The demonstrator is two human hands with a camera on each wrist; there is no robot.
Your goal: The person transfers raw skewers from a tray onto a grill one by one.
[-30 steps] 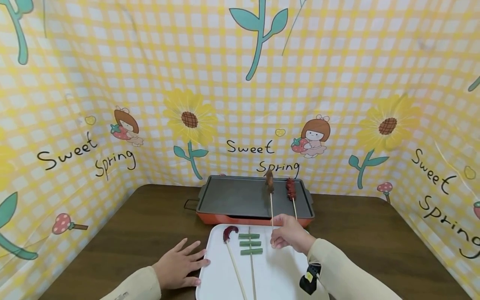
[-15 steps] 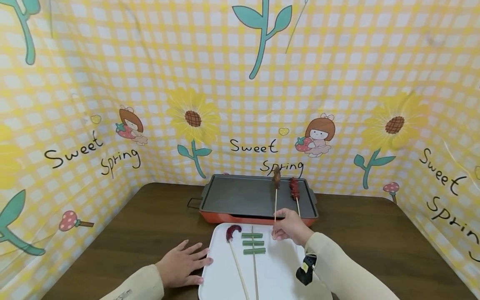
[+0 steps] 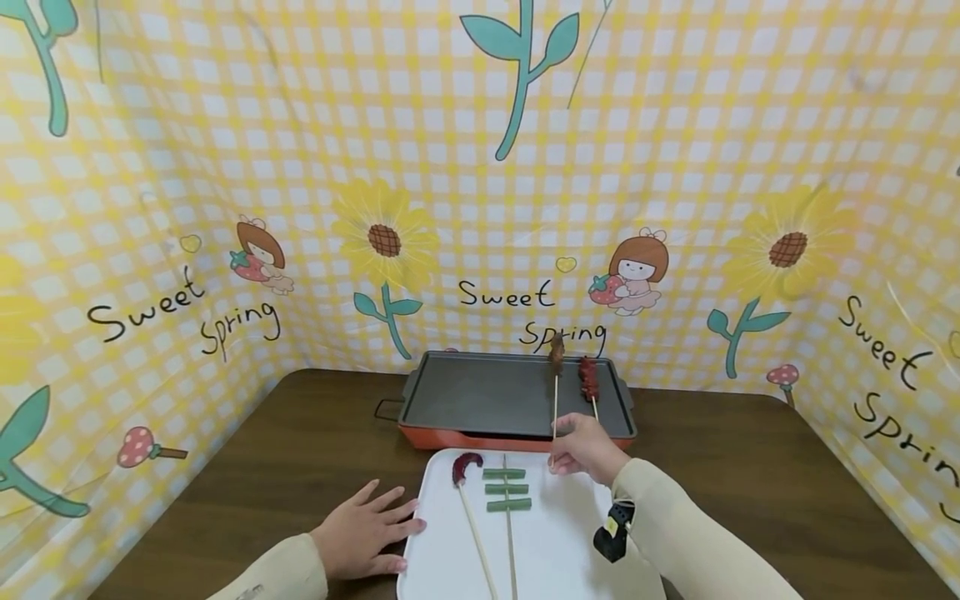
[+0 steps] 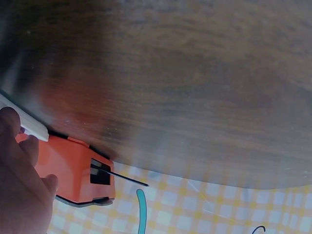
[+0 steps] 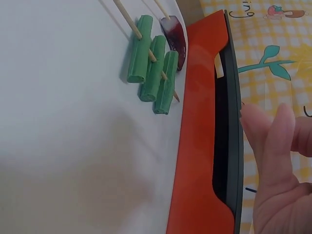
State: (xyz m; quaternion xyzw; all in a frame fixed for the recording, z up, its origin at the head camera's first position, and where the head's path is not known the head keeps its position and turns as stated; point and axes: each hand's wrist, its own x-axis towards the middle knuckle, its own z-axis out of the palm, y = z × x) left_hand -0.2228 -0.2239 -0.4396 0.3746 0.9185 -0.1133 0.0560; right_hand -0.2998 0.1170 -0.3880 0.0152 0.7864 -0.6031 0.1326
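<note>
My right hand [image 3: 588, 448] pinches the wooden stick of a brown food skewer [image 3: 557, 357] above the front right of the griddle [image 3: 480, 396]. The skewer points away from me, its brown end over the dark plate. To its right a red meat skewer [image 3: 588, 381] lies on the griddle. With fingers spread, my left hand [image 3: 366, 532] rests at the left rim of the white tray [image 3: 562, 542]. On that tray lie a skewer of green pieces [image 3: 507, 489] and a skewer with a dark red curled piece [image 3: 466, 468]. The right wrist view shows the green pieces close by.
The griddle has an orange body [image 5: 197, 126] and a wire handle [image 3: 386, 409] on its left. Behind the brown wooden table [image 3: 322, 442] hangs a yellow checked cloth [image 3: 480, 208], which also covers both sides.
My right hand has moved forward and slightly right with the brown skewer, bringing it closer to the red one. The left hand stays at the tray's rim. The whole view has shifted a little.
</note>
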